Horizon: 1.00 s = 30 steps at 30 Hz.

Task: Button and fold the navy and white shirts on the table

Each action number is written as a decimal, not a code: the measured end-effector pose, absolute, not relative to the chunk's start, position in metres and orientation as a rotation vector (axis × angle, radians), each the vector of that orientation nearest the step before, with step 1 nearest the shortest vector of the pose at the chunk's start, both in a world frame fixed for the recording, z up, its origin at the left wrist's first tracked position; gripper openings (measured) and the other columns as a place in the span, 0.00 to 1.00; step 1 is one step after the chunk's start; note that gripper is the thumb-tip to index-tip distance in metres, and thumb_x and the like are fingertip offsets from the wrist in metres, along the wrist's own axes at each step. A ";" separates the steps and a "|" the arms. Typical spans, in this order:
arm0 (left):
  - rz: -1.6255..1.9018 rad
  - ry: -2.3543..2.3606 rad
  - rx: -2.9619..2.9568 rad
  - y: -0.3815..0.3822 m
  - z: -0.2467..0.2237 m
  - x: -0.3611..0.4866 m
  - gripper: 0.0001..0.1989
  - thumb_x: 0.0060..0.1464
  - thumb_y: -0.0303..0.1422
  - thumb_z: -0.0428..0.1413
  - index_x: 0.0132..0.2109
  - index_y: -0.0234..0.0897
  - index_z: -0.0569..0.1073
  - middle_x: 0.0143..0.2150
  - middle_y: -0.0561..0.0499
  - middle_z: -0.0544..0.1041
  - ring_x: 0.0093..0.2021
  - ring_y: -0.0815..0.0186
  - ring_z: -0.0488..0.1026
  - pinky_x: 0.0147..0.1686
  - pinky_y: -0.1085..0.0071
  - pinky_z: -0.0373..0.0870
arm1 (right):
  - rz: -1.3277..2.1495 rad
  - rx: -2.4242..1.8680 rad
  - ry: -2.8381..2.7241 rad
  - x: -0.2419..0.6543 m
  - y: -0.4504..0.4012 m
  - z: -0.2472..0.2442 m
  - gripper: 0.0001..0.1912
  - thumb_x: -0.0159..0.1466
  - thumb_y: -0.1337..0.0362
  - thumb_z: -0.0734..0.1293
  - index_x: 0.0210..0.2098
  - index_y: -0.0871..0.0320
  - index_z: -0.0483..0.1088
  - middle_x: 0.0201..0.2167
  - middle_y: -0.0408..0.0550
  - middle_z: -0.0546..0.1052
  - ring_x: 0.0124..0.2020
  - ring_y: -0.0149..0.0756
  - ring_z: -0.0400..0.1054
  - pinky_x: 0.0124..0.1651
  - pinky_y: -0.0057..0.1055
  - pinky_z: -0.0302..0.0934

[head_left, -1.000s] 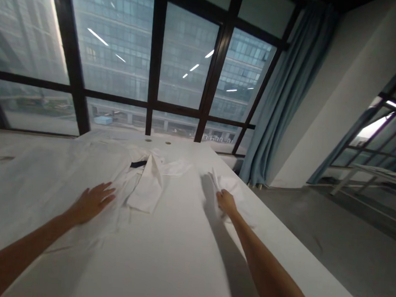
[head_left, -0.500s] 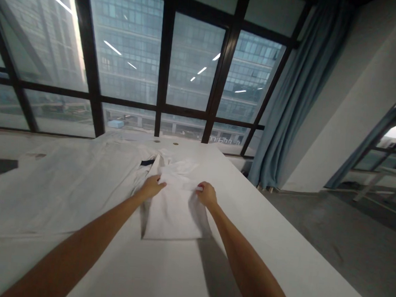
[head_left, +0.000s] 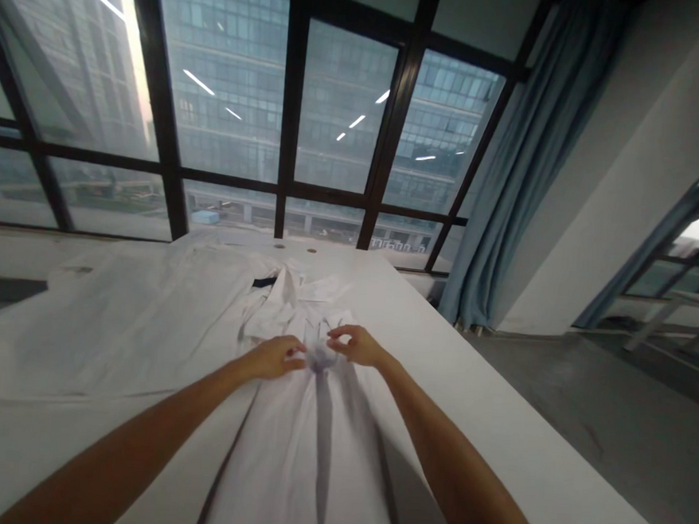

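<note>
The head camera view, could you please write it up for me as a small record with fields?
Left hand: fingers bent, at the gathered part of a white cloth
Right hand: fingers bent, across from the left hand at the same part
Grip: too blurred to tell how firmly either holds
White cloth: spreads from the hands toward the camera
Surface: white table
Left side of table: large pale sheet
Beyond the hands: small dark strip
Background: windows, blue curtain
</note>
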<state>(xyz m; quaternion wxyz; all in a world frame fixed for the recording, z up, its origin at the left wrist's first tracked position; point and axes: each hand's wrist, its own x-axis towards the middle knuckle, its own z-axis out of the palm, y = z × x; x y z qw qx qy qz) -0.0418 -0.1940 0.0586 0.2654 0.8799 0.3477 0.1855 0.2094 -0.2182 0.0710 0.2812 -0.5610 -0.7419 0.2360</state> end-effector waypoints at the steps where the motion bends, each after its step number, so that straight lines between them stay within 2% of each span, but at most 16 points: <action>1: 0.471 0.966 2.482 -0.196 0.048 -0.033 0.20 0.51 0.47 0.58 0.46 0.39 0.75 0.45 0.45 0.76 0.44 0.59 0.72 0.47 0.64 0.67 | 0.535 -1.537 -2.094 0.196 -0.216 0.062 0.22 0.53 0.51 0.70 0.42 0.59 0.75 0.38 0.52 0.78 0.28 0.32 0.69 0.30 0.27 0.61; 3: 0.414 1.018 2.605 -0.201 0.034 -0.023 0.17 0.50 0.43 0.60 0.45 0.40 0.76 0.46 0.46 0.74 0.45 0.59 0.71 0.46 0.66 0.66 | 0.397 -1.619 -2.260 0.178 -0.216 0.050 0.21 0.51 0.55 0.73 0.43 0.58 0.76 0.38 0.52 0.78 0.33 0.37 0.71 0.33 0.28 0.61; 7: 0.378 1.008 2.596 -0.204 0.041 -0.027 0.07 0.53 0.37 0.57 0.35 0.39 0.76 0.39 0.49 0.73 0.39 0.64 0.71 0.40 0.71 0.65 | 0.454 -1.646 -2.409 0.187 -0.223 0.047 0.08 0.53 0.66 0.70 0.34 0.60 0.77 0.28 0.47 0.78 0.29 0.33 0.69 0.31 0.25 0.58; 11: 0.559 0.905 2.461 -0.189 0.075 -0.068 0.11 0.55 0.39 0.53 0.32 0.38 0.74 0.34 0.51 0.74 0.34 0.67 0.70 0.37 0.73 0.65 | 0.466 -1.584 -2.442 0.227 -0.230 0.055 0.01 0.53 0.69 0.70 0.26 0.61 0.75 0.22 0.44 0.75 0.25 0.30 0.65 0.30 0.24 0.56; 15: 0.565 0.932 2.408 -0.170 0.103 -0.132 0.17 0.53 0.48 0.50 0.32 0.38 0.71 0.34 0.51 0.74 0.34 0.66 0.69 0.37 0.72 0.66 | 0.425 -1.601 -2.242 0.256 -0.238 0.057 0.03 0.54 0.68 0.69 0.29 0.61 0.73 0.24 0.43 0.74 0.27 0.30 0.64 0.31 0.24 0.56; 17: 0.531 0.981 2.391 -0.166 0.110 -0.154 0.19 0.53 0.49 0.48 0.32 0.39 0.71 0.34 0.51 0.74 0.35 0.66 0.69 0.37 0.73 0.66 | 0.456 -1.589 -2.159 0.256 -0.241 0.056 0.08 0.55 0.69 0.68 0.36 0.62 0.73 0.26 0.43 0.74 0.27 0.29 0.64 0.31 0.24 0.56; 20: 0.544 1.150 2.402 -0.165 0.116 -0.164 0.19 0.53 0.49 0.47 0.32 0.38 0.70 0.32 0.51 0.74 0.33 0.66 0.69 0.35 0.73 0.66 | 0.550 -1.606 -2.243 0.238 -0.244 0.054 0.28 0.52 0.68 0.70 0.52 0.61 0.66 0.27 0.42 0.74 0.27 0.30 0.65 0.30 0.24 0.56; 22: 0.587 1.244 2.431 -0.163 0.118 -0.164 0.17 0.51 0.47 0.47 0.31 0.38 0.69 0.31 0.52 0.73 0.33 0.65 0.69 0.35 0.73 0.66 | 0.578 -1.671 -2.338 0.224 -0.247 0.056 0.38 0.48 0.66 0.73 0.58 0.59 0.62 0.28 0.42 0.74 0.27 0.31 0.65 0.29 0.24 0.56; 23: 0.600 1.282 2.450 -0.162 0.118 -0.166 0.15 0.51 0.45 0.47 0.31 0.38 0.69 0.30 0.52 0.73 0.32 0.65 0.69 0.34 0.73 0.65 | 0.587 -1.692 -2.380 0.221 -0.249 0.058 0.40 0.46 0.65 0.74 0.58 0.58 0.62 0.29 0.43 0.74 0.27 0.32 0.66 0.28 0.24 0.56; 25: 0.582 1.360 2.486 -0.158 0.116 -0.179 0.12 0.49 0.41 0.48 0.29 0.38 0.69 0.28 0.53 0.73 0.31 0.65 0.69 0.34 0.73 0.65 | 0.615 -1.667 -2.439 0.226 -0.253 0.064 0.37 0.47 0.66 0.74 0.56 0.56 0.65 0.29 0.43 0.75 0.27 0.32 0.66 0.29 0.24 0.56; 27: 0.497 1.457 2.499 -0.154 0.111 -0.204 0.08 0.48 0.36 0.49 0.26 0.38 0.68 0.26 0.53 0.72 0.30 0.65 0.68 0.34 0.72 0.64 | 0.633 -1.613 -2.466 0.247 -0.256 0.071 0.30 0.49 0.69 0.71 0.53 0.55 0.70 0.29 0.42 0.75 0.29 0.32 0.67 0.31 0.24 0.57; 30: 0.277 1.733 2.447 -0.156 0.104 -0.236 0.06 0.45 0.28 0.51 0.22 0.37 0.66 0.26 0.50 0.72 0.31 0.62 0.70 0.35 0.68 0.65 | 0.430 -1.802 -2.381 0.294 -0.256 0.080 0.17 0.52 0.74 0.66 0.41 0.59 0.77 0.33 0.47 0.77 0.34 0.35 0.70 0.37 0.26 0.59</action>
